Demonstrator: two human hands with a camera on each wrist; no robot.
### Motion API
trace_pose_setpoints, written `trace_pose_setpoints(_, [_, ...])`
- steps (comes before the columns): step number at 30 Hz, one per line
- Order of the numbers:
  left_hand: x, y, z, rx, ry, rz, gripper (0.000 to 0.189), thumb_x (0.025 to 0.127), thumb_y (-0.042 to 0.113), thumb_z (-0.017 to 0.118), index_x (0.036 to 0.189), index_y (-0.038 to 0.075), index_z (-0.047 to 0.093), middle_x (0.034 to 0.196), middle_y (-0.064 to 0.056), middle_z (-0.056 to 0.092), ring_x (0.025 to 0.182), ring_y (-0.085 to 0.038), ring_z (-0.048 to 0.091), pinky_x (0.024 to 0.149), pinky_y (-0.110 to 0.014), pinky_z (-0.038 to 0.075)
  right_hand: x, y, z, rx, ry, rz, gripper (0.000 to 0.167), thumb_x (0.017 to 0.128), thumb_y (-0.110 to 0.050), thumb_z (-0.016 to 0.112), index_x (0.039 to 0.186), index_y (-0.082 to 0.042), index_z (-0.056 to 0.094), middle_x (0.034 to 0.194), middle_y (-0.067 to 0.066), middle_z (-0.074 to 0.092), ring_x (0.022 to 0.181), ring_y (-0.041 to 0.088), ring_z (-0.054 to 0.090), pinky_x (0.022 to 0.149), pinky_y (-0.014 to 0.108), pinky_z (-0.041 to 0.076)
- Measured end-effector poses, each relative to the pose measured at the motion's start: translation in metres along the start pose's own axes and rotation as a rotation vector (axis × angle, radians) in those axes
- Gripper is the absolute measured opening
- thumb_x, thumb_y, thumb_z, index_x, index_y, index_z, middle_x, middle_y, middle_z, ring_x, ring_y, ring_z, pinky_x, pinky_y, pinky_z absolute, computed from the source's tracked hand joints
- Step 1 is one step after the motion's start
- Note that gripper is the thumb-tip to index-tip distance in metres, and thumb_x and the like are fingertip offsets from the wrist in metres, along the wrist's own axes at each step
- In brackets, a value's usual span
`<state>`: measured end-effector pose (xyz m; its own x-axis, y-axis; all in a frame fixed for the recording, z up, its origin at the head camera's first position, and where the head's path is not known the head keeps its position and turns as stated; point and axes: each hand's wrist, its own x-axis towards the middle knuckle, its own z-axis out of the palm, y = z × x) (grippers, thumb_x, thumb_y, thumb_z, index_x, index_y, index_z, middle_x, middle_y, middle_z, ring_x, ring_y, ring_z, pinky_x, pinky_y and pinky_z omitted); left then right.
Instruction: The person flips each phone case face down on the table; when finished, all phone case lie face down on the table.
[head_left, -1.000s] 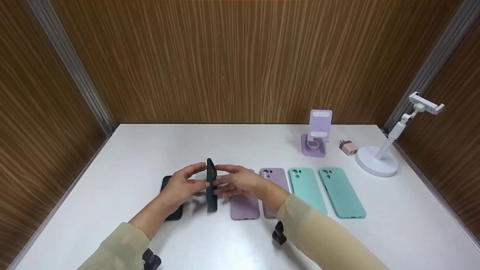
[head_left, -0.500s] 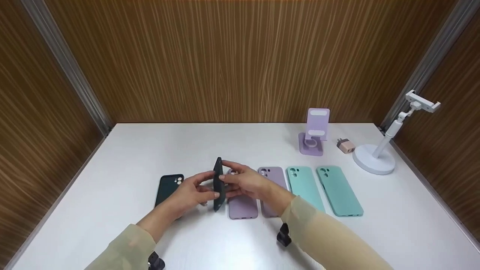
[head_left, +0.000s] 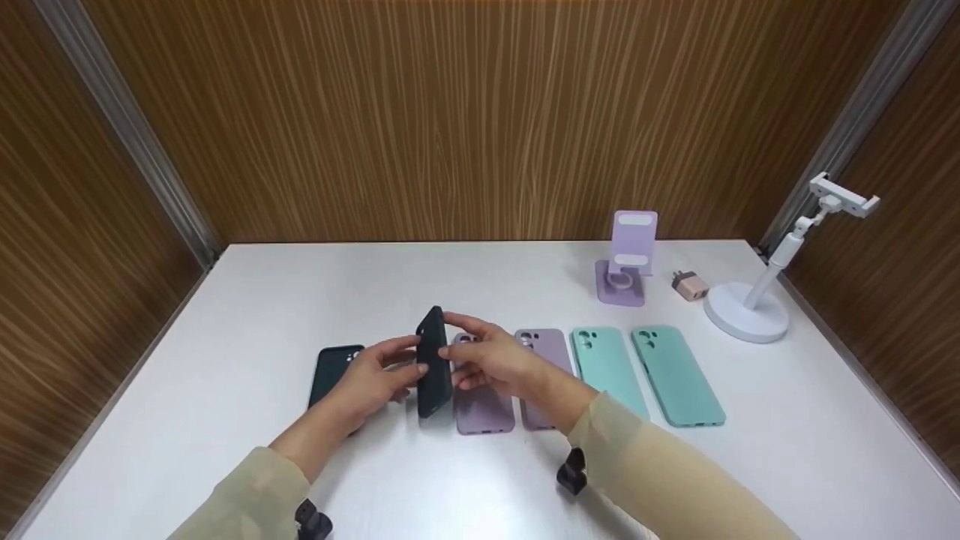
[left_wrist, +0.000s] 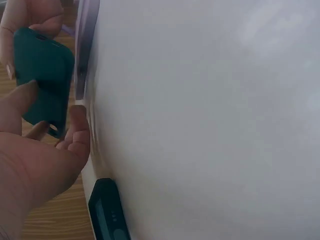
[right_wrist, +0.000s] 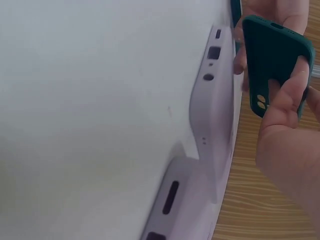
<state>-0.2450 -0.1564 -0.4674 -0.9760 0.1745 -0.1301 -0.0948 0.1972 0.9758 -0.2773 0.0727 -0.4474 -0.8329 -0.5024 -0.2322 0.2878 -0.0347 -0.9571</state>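
A dark green phone case (head_left: 433,379) stands up on its long side between both hands, near the middle of the white table (head_left: 397,480). My left hand (head_left: 369,384) pinches its left side, the thumb pressed on the flat back, as the left wrist view also shows. From the right, my right hand (head_left: 501,364) grips it by the edge; in the right wrist view the thumb reaches into the hollow side of the case (right_wrist: 270,55), close to the camera holes. A second dark green case (head_left: 328,375) lies left, partly covered by the left hand.
Right of the hands lie two purple cases (head_left: 486,416) and two mint green cases (head_left: 682,382) in a row. Behind them are a purple phone stand (head_left: 632,241), a pink plug charger (head_left: 691,286) and a white stand (head_left: 751,319). Wood-patterned walls enclose the table.
The held case has turned from edge-on so more of its dark face shows, and sits slightly farther right than at first. The right thumb has come round to its edge.
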Motion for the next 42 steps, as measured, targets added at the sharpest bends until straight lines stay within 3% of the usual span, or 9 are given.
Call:
trace_pose_setpoints(3, [-0.001,0.002,-0.003,-0.017,0.029,-0.019,0.054,0.097,0.015,0.079,0.149,0.014,0.062,0.135,-0.016,0.069,0.09,-0.023,0.071,0.072,-0.033,0.053,-0.002,-0.001,0.004,0.001,-0.006,-0.013,0.073,0.098,-0.007,0.073,0.163,-0.023,0.045,0.108,0.016,0.066,0.062,0.015,0.069,0.06,0.025,0.059])
trace_pose_setpoints(7, [-0.002,0.004,-0.01,-0.016,0.088,-0.015,0.053,0.097,0.014,0.078,0.147,0.013,0.064,0.131,-0.015,0.07,0.094,-0.021,0.07,0.077,-0.032,0.055,-0.005,-0.001,0.008,-0.103,0.023,-0.056,0.069,0.098,-0.007,0.074,0.161,-0.017,0.047,0.104,0.012,0.071,0.065,0.017,0.071,0.062,0.027,0.06])
trace_pose_setpoints(13, [-0.004,0.003,-0.02,0.088,0.155,0.031,0.051,0.097,0.012,0.077,0.146,0.011,0.065,0.127,-0.013,0.07,0.095,-0.021,0.069,0.077,-0.029,0.054,-0.008,0.003,0.011,-0.267,0.056,-0.105,0.069,0.098,-0.004,0.074,0.161,-0.01,0.046,0.099,0.013,0.075,0.073,0.022,0.075,0.07,0.033,0.064])
trace_pose_setpoints(17, [-0.006,0.003,-0.022,0.143,0.161,0.046,0.052,0.096,0.011,0.079,0.146,0.011,0.065,0.125,-0.012,0.071,0.092,-0.021,0.068,0.078,-0.027,0.054,-0.008,0.005,0.013,-0.315,0.07,-0.133,0.074,0.097,-0.004,0.075,0.163,-0.011,0.041,0.096,0.012,0.076,0.074,0.022,0.075,0.07,0.033,0.063])
trace_pose_setpoints(26, [-0.008,0.0,-0.024,0.173,0.156,0.035,0.056,0.094,0.01,0.082,0.147,0.011,0.064,0.123,-0.013,0.069,0.091,-0.019,0.069,0.076,-0.026,0.056,-0.008,0.008,0.014,-0.411,0.062,-0.146,0.08,0.096,-0.004,0.078,0.165,-0.01,0.038,0.092,0.008,0.077,0.083,0.025,0.075,0.074,0.032,0.062])
trace_pose_setpoints(34, [-0.011,-0.002,-0.023,0.179,0.131,0.044,0.058,0.093,0.007,0.082,0.148,0.011,0.063,0.123,-0.012,0.07,0.095,-0.02,0.067,0.072,-0.027,0.055,-0.009,0.011,0.008,-0.571,0.043,-0.172,0.085,0.093,-0.008,0.082,0.165,-0.008,0.037,0.097,0.003,0.072,0.084,0.016,0.064,0.069,0.027,0.052])
trace_pose_setpoints(42, [-0.011,-0.009,-0.021,0.196,0.121,0.052,0.058,0.092,0.003,0.082,0.147,0.009,0.063,0.119,-0.01,0.071,0.092,-0.019,0.066,0.068,-0.026,0.054,-0.009,0.015,0.011,-0.712,0.039,-0.204,0.089,0.089,-0.002,0.084,0.164,-0.005,0.037,0.093,0.0,0.07,0.086,0.014,0.065,0.072,0.025,0.055])
